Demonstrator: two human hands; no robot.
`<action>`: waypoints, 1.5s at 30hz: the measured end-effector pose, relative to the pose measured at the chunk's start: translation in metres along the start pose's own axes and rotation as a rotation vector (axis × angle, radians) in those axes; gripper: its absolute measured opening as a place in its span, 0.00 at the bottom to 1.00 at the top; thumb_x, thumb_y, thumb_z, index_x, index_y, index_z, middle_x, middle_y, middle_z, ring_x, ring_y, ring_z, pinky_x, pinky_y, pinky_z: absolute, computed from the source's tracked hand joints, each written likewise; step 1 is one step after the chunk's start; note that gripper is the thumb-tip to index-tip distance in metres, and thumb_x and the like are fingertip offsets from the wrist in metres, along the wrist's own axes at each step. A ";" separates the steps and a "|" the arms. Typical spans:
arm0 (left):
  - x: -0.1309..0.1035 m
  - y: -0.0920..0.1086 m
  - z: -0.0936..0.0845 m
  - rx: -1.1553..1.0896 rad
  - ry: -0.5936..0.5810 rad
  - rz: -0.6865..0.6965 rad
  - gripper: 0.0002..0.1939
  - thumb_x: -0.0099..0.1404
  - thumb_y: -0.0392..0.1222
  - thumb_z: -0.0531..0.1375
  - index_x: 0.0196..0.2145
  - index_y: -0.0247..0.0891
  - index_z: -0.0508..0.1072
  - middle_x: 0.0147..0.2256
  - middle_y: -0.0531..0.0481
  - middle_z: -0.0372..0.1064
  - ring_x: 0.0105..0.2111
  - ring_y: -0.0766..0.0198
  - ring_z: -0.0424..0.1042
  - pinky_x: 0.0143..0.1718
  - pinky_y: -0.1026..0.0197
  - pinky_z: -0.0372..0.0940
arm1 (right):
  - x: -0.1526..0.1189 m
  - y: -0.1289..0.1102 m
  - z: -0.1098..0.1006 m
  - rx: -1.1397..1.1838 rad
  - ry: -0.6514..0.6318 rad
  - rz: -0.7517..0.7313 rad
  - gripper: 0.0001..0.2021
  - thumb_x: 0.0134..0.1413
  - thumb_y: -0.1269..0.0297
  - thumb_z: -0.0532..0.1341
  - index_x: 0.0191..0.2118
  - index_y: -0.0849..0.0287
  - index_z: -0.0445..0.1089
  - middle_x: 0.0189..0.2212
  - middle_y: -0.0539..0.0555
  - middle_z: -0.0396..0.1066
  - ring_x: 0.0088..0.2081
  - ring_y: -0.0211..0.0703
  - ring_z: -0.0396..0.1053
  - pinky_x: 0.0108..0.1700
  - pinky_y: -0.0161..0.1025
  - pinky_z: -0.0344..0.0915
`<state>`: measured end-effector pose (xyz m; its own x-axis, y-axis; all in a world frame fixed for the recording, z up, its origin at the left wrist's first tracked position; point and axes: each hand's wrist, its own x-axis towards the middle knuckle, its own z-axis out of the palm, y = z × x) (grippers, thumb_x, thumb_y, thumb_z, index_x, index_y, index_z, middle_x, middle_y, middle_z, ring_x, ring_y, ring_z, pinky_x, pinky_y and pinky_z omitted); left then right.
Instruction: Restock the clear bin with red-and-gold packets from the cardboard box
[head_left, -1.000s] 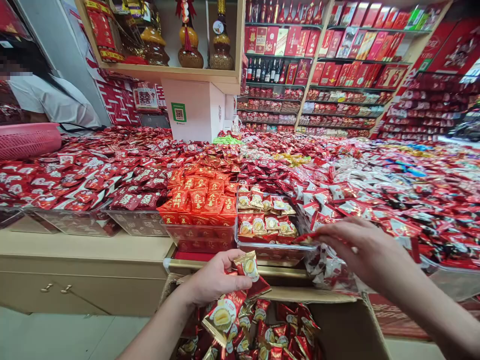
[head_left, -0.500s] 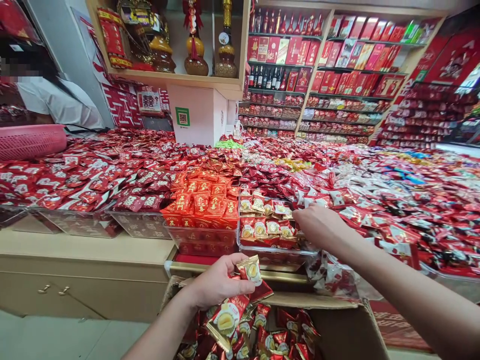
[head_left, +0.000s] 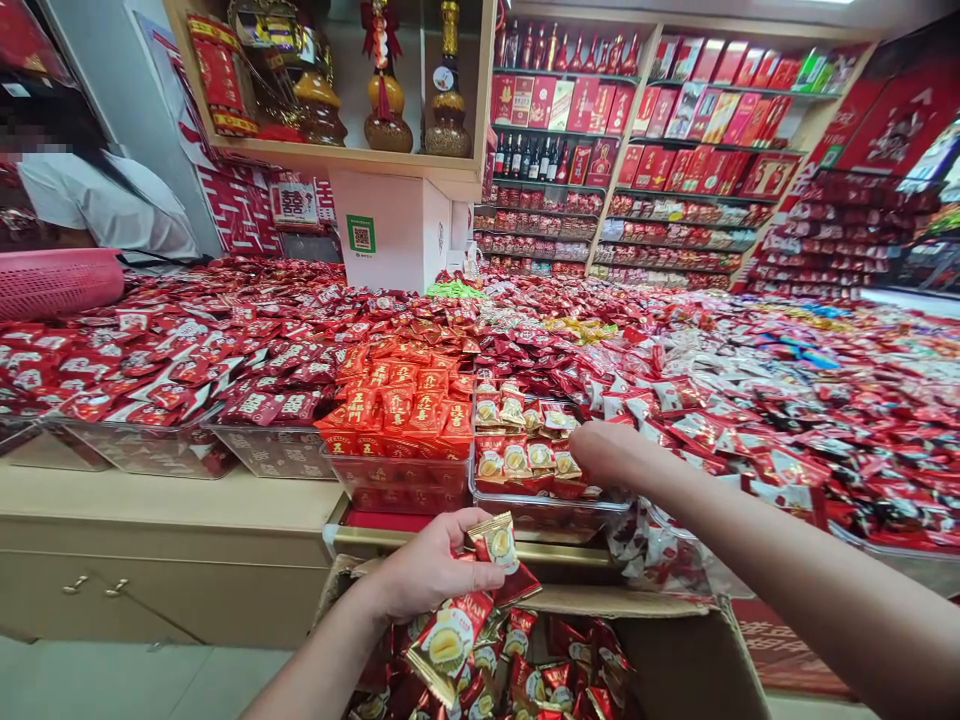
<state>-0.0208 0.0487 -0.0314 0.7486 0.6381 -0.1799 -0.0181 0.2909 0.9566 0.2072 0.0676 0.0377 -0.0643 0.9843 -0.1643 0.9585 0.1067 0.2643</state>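
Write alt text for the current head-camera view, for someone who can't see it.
A person's left hand holds red-and-gold durian packets above a brown cardboard box of similar packets; the right hand reaches over the right side of a clear plastic bin holding more. Heaps of mostly red wrapped packets lie around.

Sweet shop: candy bins (head_left: 551, 508), stocked shelves (head_left: 559, 128).

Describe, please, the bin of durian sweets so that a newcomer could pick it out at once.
Start from the open cardboard box at the bottom of the picture and look just beyond its far edge. There, beside the right hand, is a clear plastic bin. Its red-and-gold packets show yellow durians, whereas the bin on its left holds orange-red packets with gold characters.
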 end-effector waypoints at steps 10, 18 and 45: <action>-0.003 0.003 0.004 0.001 0.006 0.015 0.20 0.46 0.40 0.67 0.36 0.33 0.67 0.29 0.53 0.67 0.28 0.71 0.64 0.34 0.65 0.58 | -0.029 -0.010 -0.017 0.110 0.102 -0.042 0.10 0.49 0.74 0.53 0.30 0.63 0.72 0.28 0.62 0.73 0.31 0.49 0.71 0.29 0.37 0.62; -0.006 -0.002 0.012 0.106 -0.032 0.077 0.19 0.51 0.36 0.63 0.40 0.39 0.60 0.34 0.52 0.64 0.32 0.69 0.66 0.34 0.65 0.60 | -0.071 -0.068 0.024 1.210 0.177 -0.273 0.11 0.46 0.67 0.59 0.39 0.58 0.68 0.35 0.52 0.72 0.36 0.41 0.67 0.38 0.36 0.62; 0.000 -0.004 0.019 0.106 0.207 0.197 0.20 0.53 0.39 0.61 0.45 0.36 0.71 0.38 0.45 0.71 0.28 0.64 0.70 0.31 0.62 0.65 | -0.079 -0.080 0.056 2.090 0.188 0.166 0.18 0.45 0.53 0.60 0.43 0.54 0.64 0.43 0.56 0.65 0.34 0.42 0.66 0.29 0.37 0.66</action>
<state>-0.0086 0.0341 -0.0309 0.5863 0.8098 -0.0208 -0.0721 0.0777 0.9944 0.1507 -0.0270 -0.0234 0.1420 0.9790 -0.1463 -0.2402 -0.1093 -0.9645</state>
